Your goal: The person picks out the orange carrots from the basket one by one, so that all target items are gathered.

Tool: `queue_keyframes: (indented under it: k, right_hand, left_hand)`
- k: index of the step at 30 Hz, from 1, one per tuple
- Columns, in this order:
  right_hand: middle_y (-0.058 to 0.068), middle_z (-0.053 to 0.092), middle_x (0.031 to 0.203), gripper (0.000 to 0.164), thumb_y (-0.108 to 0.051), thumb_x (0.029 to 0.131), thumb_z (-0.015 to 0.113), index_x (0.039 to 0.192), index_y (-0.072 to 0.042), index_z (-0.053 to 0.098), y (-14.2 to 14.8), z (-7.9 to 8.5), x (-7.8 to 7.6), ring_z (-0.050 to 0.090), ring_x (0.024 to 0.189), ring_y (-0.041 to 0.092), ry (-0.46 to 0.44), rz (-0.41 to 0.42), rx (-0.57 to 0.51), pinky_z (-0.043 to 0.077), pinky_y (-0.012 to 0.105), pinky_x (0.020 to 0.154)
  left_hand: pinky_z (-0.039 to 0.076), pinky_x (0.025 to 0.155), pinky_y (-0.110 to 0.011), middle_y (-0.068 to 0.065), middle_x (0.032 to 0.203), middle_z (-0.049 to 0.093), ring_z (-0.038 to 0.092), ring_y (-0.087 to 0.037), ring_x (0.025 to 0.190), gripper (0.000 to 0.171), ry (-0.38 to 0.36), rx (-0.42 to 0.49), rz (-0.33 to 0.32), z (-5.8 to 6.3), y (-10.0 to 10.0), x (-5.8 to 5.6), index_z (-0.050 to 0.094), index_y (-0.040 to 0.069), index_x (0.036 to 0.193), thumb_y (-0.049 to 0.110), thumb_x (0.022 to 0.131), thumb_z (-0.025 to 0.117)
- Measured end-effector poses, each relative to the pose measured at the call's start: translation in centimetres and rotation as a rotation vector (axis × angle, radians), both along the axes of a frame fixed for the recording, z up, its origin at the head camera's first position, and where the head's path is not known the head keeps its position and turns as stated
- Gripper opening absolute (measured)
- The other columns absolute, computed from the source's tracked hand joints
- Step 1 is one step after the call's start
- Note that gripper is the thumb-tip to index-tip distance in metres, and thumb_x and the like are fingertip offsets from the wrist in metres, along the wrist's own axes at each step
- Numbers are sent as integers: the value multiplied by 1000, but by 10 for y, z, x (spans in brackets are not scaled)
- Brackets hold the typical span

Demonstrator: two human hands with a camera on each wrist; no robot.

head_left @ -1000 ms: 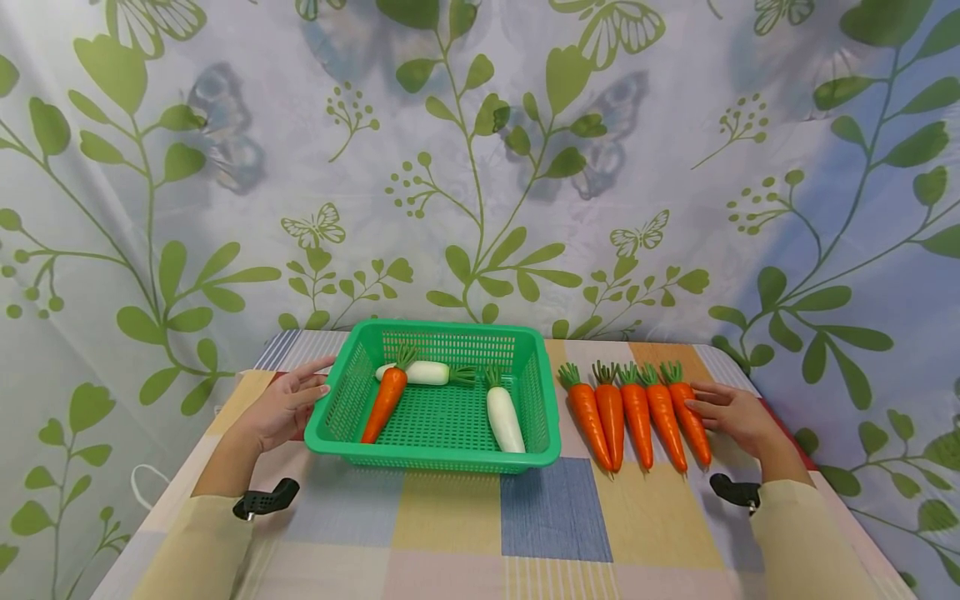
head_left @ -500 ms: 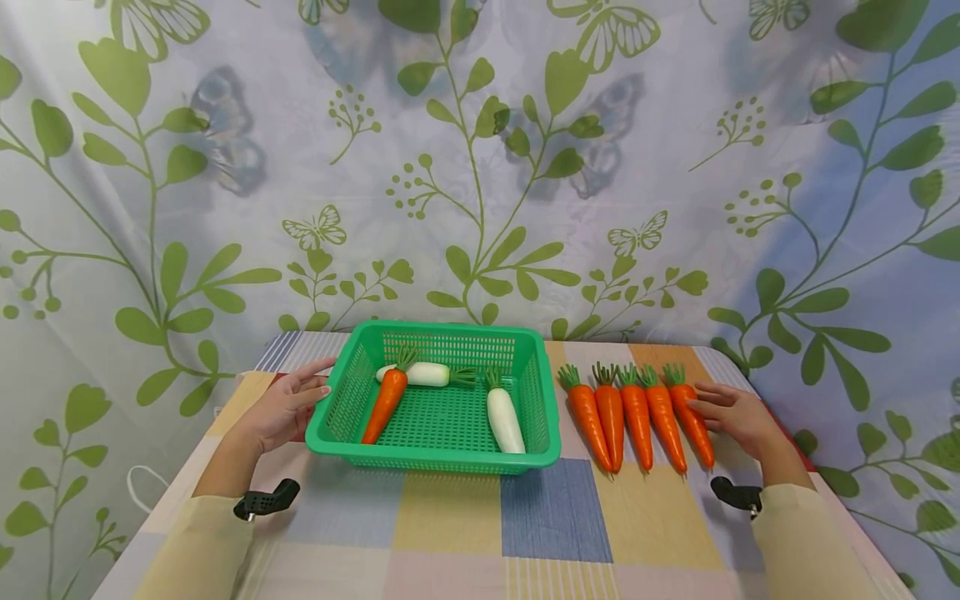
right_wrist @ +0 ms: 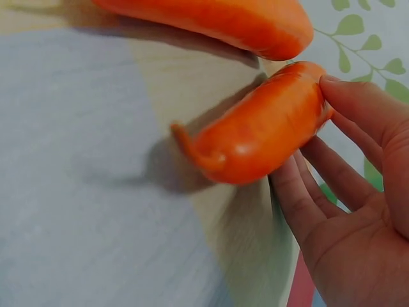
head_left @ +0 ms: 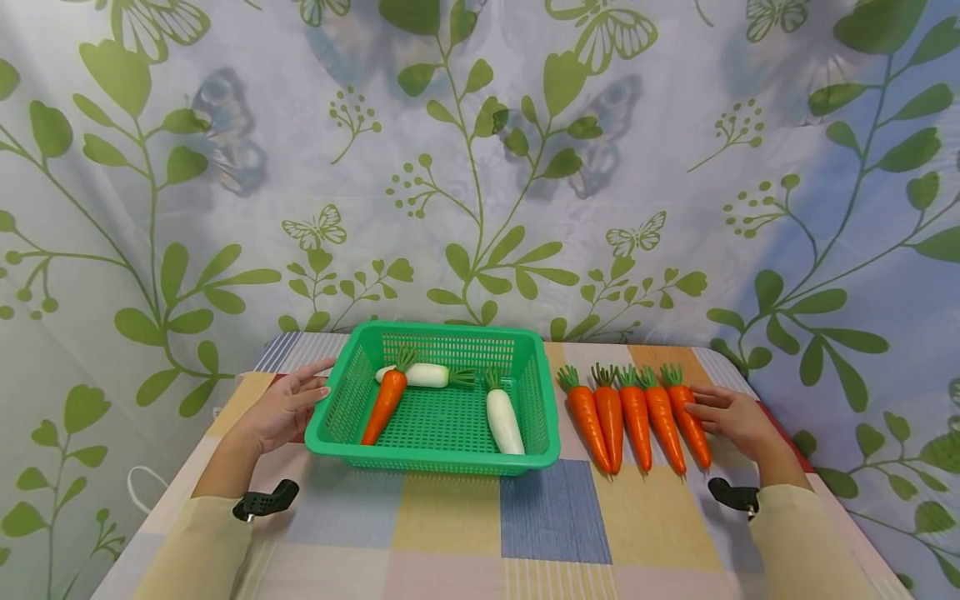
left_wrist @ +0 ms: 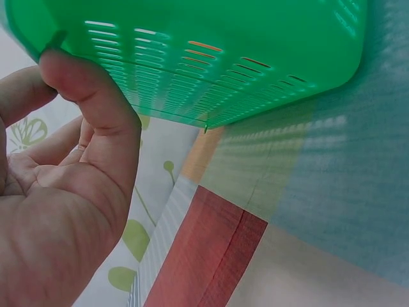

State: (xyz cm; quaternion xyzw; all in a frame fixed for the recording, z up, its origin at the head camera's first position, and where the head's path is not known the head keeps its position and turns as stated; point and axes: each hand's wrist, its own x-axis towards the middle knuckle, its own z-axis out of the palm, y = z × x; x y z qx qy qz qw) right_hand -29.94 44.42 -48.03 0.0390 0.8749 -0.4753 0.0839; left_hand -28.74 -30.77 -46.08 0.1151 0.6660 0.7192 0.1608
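Observation:
In the head view my left hand (head_left: 281,408) rests at the left rim of a green plastic basket (head_left: 442,460). Its thumb (left_wrist: 70,73) touches the rim from outside in the left wrist view. Inside the basket lie an orange carrot (head_left: 385,406), a white radish (head_left: 427,375) on its side at the back and another white radish (head_left: 504,419) at the right. My right hand (head_left: 738,421) pinches the rightmost carrot (right_wrist: 262,128) of a row, thumb on its upper side and fingers along its far side. The carrot's tip points toward me.
Several more carrots (head_left: 634,421) lie side by side between the basket and my right hand, green tops away from me. A patchwork cloth (head_left: 450,517) covers the table. Behind it hangs a leaf-patterned curtain (head_left: 480,208). A white cable (head_left: 138,492) loops at the left edge.
The rightmost carrot and my right hand shift very slightly. My left hand and the basket stay in place.

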Motion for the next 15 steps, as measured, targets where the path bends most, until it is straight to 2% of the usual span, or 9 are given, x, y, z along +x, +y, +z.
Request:
queue_keyframes:
  k: [8, 15]
  right_hand:
    - [36, 37, 156, 78, -35, 100, 67, 156, 6, 31, -1, -1, 0, 63, 96, -11, 15, 5, -14, 61, 24, 88]
    - [34, 35, 158, 79, -37, 100, 66, 158, 4, 30, -1, -3, 1, 62, 95, -12, 1, -10, -12, 60, 23, 88]
  left_hand:
    - [62, 90, -32, 2, 122, 65, 72, -11, 106, 70, -2, 17, -12, 0, 0, 1, 10, 3, 163, 11, 108, 51]
    - [62, 91, -32, 1, 122, 65, 72, -12, 106, 70, -7, 25, -17, -1, 0, 1, 10, 3, 163, 12, 108, 51]
